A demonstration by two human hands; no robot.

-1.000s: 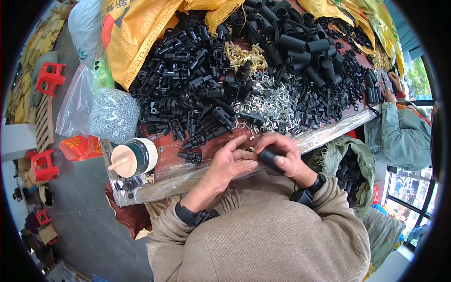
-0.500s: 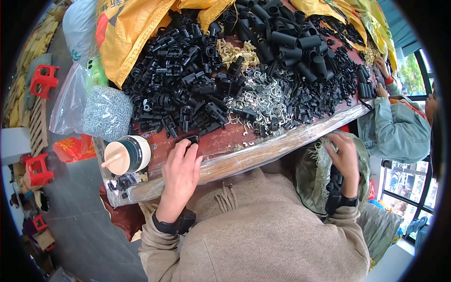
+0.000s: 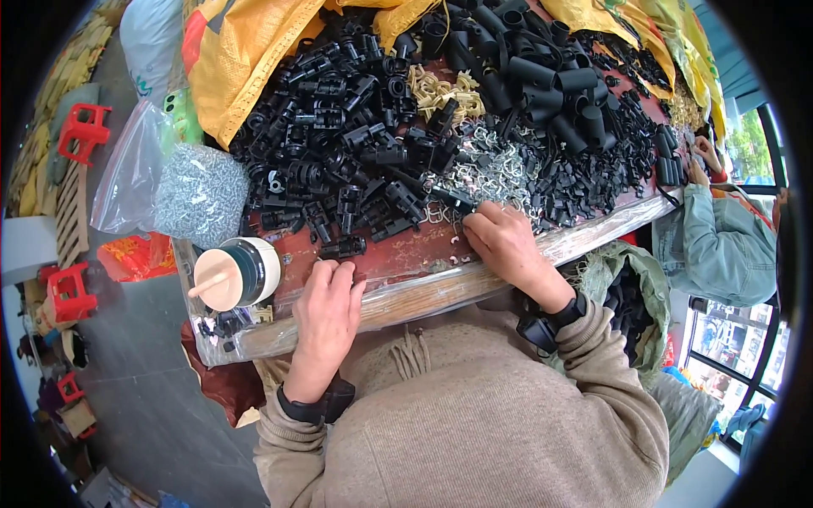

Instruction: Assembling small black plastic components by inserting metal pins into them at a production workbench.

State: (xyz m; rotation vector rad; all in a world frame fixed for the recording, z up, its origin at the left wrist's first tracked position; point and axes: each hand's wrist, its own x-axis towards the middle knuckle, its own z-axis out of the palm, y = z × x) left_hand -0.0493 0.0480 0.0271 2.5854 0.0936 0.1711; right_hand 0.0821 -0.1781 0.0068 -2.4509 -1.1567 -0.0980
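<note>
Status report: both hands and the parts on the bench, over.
Left hand flat on bench edge, empty, beside a black clip. Right hand reaching into metal clips, grip unclear. Black parts pile close behind.

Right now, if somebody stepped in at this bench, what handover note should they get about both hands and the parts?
Left hand: resting on the plastic-wrapped front edge of the table, fingertips beside a small black plastic clip; whether it grips anything cannot be told.
Right hand: fingers down at the near edge of the heap of small silver metal clips, picking there; its grasp is hidden.
Parts: big pile of black plastic connectors centre, black plastic tubes behind to the right, cream jar with a dark band at the left.
Done: no finished piece shows on the table.
Left: the heaps look largely unworked.
</note>
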